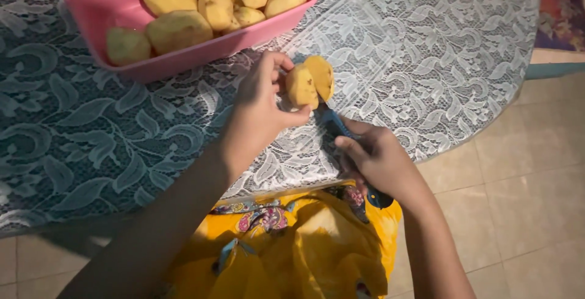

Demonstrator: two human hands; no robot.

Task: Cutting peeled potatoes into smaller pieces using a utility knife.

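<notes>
The left hand [263, 107] is clamped around a peeled yellow potato [309, 81], thumb beneath and fingers curled over its top, holding it just above the desk [426, 61]. The right hand [378, 162] is closed around the blue handle of a knife [337, 125], whose blade meets the potato's underside. Behind them, a pink tub [103, 7] of peeled potatoes [213, 3] sits on the lace-covered desk.

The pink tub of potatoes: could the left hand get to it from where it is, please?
Probably yes: the tub sits just beyond the left hand with nothing between, though that hand holds a cut potato.
</notes>
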